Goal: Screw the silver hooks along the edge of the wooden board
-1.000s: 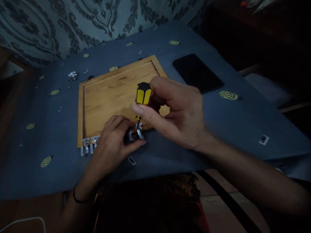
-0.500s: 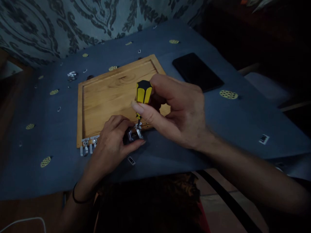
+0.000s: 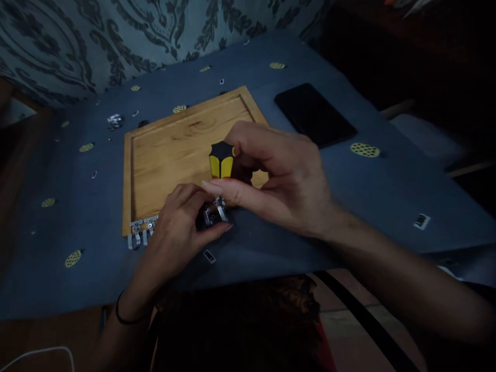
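Note:
My right hand (image 3: 279, 181) is closed around a stubby yellow and black screwdriver (image 3: 221, 160), held upright with its tip down at the near edge of a wooden board (image 3: 170, 150). Its shaft is hidden behind my thumb. My left hand (image 3: 180, 232) pinches a small metal hook bracket (image 3: 215, 214) against that edge, right under the screwdriver. Two more metal hooks (image 3: 140, 231) hang from the board's near edge to the left of my left hand.
The board lies on a blue cloth with yellow dots (image 3: 364, 150). A black phone (image 3: 314, 114) lies to the right of the board. A small metal part (image 3: 115, 121) sits at the far left, and tiny bits are scattered about. A white cable (image 3: 34, 354) shows at the bottom left.
My right hand has lowered and tilted the screwdriver a little to the left, so its shaft is now hidden. My left hand has stayed on the bracket.

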{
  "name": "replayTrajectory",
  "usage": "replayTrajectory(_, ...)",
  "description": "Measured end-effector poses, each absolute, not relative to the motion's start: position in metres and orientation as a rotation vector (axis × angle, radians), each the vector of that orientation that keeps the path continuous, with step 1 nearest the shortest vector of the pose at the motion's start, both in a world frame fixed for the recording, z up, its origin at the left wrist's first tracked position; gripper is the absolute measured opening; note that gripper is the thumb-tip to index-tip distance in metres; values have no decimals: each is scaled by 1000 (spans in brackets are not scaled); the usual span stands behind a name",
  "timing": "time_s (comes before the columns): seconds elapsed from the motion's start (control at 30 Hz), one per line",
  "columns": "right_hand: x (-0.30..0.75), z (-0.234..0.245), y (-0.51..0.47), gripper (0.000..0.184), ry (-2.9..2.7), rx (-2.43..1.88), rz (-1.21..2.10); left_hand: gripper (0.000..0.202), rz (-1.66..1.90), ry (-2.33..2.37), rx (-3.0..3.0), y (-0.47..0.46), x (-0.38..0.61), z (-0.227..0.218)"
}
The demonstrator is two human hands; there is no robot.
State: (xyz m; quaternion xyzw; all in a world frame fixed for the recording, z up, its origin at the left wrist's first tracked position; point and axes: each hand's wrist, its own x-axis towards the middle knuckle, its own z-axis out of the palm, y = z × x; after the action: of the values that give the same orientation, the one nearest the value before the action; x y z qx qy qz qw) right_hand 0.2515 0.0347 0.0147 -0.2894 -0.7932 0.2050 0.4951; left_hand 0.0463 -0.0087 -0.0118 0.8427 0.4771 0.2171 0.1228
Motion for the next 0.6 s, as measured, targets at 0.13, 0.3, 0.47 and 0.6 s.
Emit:
replayTrajectory(0.13, 248, 13, 34, 34, -1910, -705, 505, 36, 627, 1407, 2455, -9, 46, -13)
replayTrajectory(0.3, 239, 9, 27, 39, -1799, -786, 398, 38, 641, 1385, 2440, -9, 46, -14)
replayTrajectory(0.47, 236, 7, 21, 38, -1757, -837, 362, 37, 665, 1371, 2456, -8, 46, -13)
replayTrajectory(0.6, 237, 12, 18, 34, -1643, -788, 356, 29, 637, 1376, 2432, -9, 47, -11)
